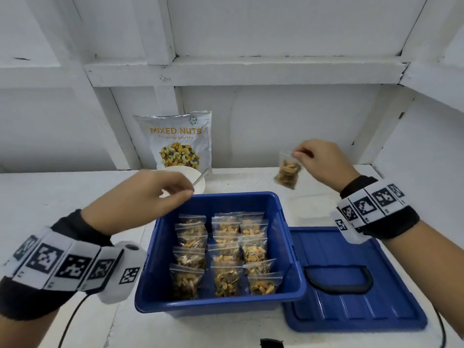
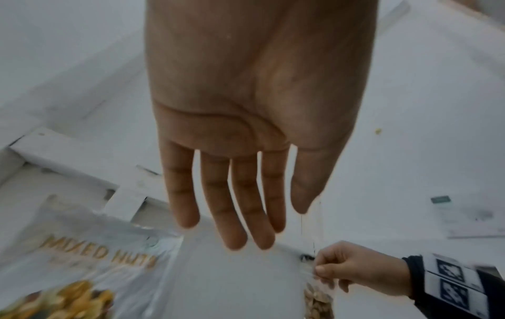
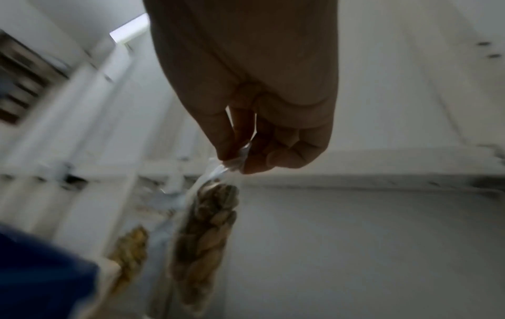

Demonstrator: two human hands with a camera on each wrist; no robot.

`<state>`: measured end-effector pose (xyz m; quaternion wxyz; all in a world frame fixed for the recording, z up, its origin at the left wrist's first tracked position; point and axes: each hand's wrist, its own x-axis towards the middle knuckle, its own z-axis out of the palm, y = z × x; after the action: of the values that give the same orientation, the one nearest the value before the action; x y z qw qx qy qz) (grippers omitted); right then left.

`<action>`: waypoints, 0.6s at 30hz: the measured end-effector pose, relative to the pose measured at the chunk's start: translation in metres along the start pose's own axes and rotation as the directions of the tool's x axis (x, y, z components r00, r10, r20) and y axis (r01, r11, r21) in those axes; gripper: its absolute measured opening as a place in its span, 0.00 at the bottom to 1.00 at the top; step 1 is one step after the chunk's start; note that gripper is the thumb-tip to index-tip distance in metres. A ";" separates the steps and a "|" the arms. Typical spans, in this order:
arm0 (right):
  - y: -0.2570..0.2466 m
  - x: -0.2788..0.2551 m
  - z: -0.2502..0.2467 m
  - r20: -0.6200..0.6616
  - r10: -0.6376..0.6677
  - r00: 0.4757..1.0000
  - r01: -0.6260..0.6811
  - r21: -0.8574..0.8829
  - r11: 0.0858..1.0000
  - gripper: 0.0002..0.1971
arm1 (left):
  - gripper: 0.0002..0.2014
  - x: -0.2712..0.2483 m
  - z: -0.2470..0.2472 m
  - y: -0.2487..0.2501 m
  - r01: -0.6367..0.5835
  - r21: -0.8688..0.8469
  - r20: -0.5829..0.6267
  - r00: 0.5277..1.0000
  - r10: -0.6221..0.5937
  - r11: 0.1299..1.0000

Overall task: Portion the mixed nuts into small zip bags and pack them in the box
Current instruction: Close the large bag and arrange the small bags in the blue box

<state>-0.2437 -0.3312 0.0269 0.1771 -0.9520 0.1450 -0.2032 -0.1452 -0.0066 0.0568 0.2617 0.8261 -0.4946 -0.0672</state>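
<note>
My right hand (image 1: 300, 153) pinches the top edge of a small zip bag of nuts (image 1: 287, 173), which hangs in the air behind the blue box's right corner. In the right wrist view thumb and fingers (image 3: 232, 159) squeeze the bag's seal, and the filled bag (image 3: 205, 237) dangles below. My left hand (image 1: 185, 190) hovers over the back left rim of the blue box (image 1: 221, 303) and holds nothing; its fingers (image 2: 232, 215) hang straight. Several filled bags (image 1: 226, 249) stand in three rows inside the box.
The mixed nuts pouch (image 1: 178, 139) leans on the white wall. Before it stands a white bowl (image 1: 199, 187) with a spoon (image 1: 202, 177). The blue lid (image 1: 351, 285) lies flat right of the box. Clear flat bags (image 1: 308, 204) lie behind the lid.
</note>
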 end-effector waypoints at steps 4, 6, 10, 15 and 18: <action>-0.055 -0.019 -0.010 0.028 -0.215 0.976 0.211 0.098 0.972 0.09 | 0.05 0.014 0.011 0.027 -0.038 -0.129 -0.215 0.977 0.010 0.991; -0.077 -0.031 -0.012 0.039 -0.300 0.953 0.288 0.186 0.939 0.07 | 0.07 0.019 0.020 0.036 -0.067 -0.166 -0.259 0.966 0.022 0.984; -0.103 -0.053 -0.015 0.043 -0.376 0.926 0.346 0.307 0.886 0.09 | 0.05 0.018 0.033 0.046 -0.139 -0.231 -0.281 0.957 0.071 0.963; -0.109 -0.068 -0.019 0.044 -0.339 0.940 0.298 0.377 0.877 0.07 | 0.04 0.012 0.037 0.047 -0.185 -0.221 -0.303 0.946 0.113 0.957; -0.105 -0.075 -0.019 0.077 -0.301 0.951 0.250 0.384 0.889 0.06 | 0.09 0.010 0.038 0.046 -0.228 -0.160 -0.374 0.914 0.155 0.960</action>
<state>-0.2963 -0.2166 0.0599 0.3316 -0.9239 -0.0449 -0.1853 -0.1904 -0.0459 0.0488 0.4343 0.7412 -0.5083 0.0611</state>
